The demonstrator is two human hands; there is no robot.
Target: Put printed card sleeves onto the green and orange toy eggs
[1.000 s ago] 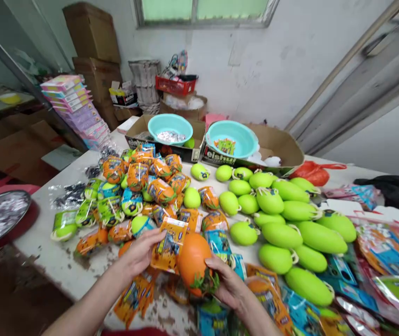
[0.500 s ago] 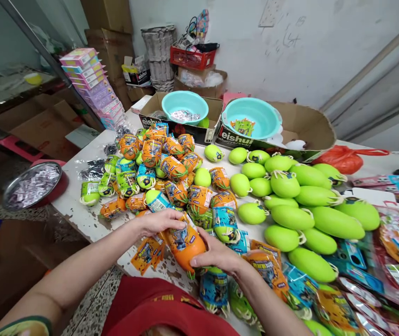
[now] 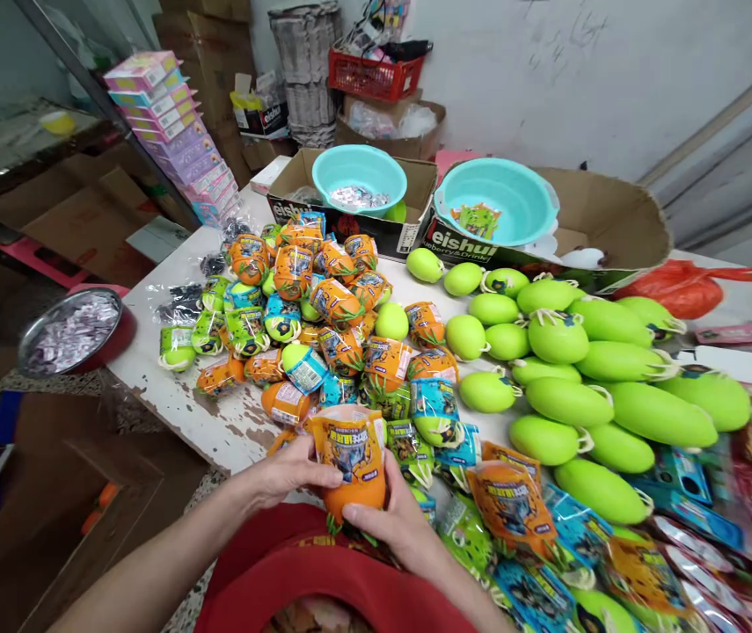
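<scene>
An orange egg-shaped toy in a printed orange bag (image 3: 351, 453) is upright between my hands, close to my body. My left hand (image 3: 296, 470) grips its left side, with the thumb across the print. My right hand (image 3: 392, 514) wraps the right side and lower end, its thumb on the bare orange bottom; green strands hang beneath. Just beyond lies a heap of bagged toys in orange, blue and green wrappers (image 3: 385, 362). Unwrapped lime-green egg shapes with pale cords (image 3: 570, 402) lie in rows to the right.
Two turquoise basins (image 3: 329, 180) rest on open cartons (image 3: 632, 215) at the table's back. A metal bowl of small packets (image 3: 72, 334) stands off the table's left edge. Stacked boxes (image 3: 171, 123) rise at the back left; a red plastic bag (image 3: 672, 290) lies at right.
Both hands have drawn the wrapped orange toy nearer my body and turned it more upright. The view has shifted slightly, uncovering an orange toy at the heap's near edge.
</scene>
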